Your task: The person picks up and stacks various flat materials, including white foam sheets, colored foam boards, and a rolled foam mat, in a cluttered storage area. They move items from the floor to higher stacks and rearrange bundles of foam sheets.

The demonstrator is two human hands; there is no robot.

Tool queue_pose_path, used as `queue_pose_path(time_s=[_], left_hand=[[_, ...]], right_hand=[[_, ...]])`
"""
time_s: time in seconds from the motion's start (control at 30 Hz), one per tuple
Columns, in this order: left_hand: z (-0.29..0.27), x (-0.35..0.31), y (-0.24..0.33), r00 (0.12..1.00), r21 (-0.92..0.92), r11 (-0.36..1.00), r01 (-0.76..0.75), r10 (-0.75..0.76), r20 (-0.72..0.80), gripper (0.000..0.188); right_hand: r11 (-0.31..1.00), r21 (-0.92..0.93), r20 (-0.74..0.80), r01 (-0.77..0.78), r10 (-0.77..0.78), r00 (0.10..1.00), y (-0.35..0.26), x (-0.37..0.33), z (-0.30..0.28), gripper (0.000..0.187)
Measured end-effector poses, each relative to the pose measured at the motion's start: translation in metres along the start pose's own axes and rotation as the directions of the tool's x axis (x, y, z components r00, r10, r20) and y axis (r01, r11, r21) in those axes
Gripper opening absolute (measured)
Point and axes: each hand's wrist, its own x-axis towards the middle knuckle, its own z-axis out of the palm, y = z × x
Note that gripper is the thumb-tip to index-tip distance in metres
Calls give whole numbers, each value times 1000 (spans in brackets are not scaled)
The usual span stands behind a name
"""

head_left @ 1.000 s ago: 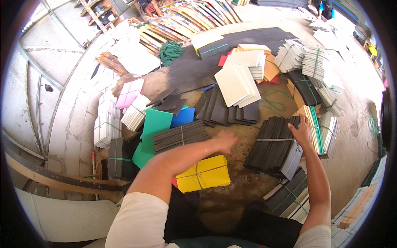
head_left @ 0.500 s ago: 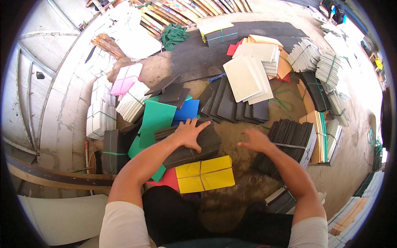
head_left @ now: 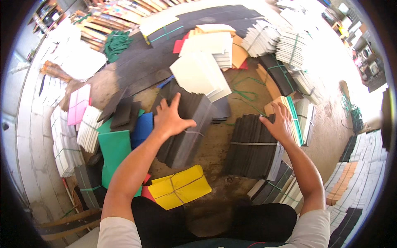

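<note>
My left hand is open, its fingers spread over the top of a tied bundle of dark grey sheets. This bundle stands on the floor with its long side pointing away from me. At the right, another strapped bundle of dark sheets sits apart from it. My right hand is also open, thumb and fingers apart, at the far right corner of that second bundle; whether it touches is unclear. Closer to me lies a yellow packet tied crosswise with string.
Green sheets and a blue sheet lie left of the dark bundle. Cream sheets are piled beyond it. Tied white stacks stand at the left, more at the far right. Loose green twine lies on the floor.
The view has swung to the right. The left dark bundle has turned from lying crosswise to pointing away from me. My right hand has moved from above the floor to the right bundle.
</note>
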Motion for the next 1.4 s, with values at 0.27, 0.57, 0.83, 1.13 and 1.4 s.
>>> queue_pose_path(time_s=[0.27,0.57,0.83,1.13,1.4], left_hand=[[59,66,42,910,442,885,-143,293,-292,112],[274,-62,145,928,-744,620,249,67,367,116],[216,-14,121,990,-880,465,95,50,133,103],[67,-60,113,914,-879,441,184,253,318,72],[-109,-277,-26,870,-773,404,489,-163,465,53]], right_hand=[[778,535,36,-330,369,929,123,-64,79,77],[522,468,195,-713,726,659,98,-73,63,92],[727,421,85,-542,563,822,25,-22,16,91],[894,-121,303,-431,447,842,-111,22,-42,82],[888,153,679,-433,224,699,-214,-48,-179,72]])
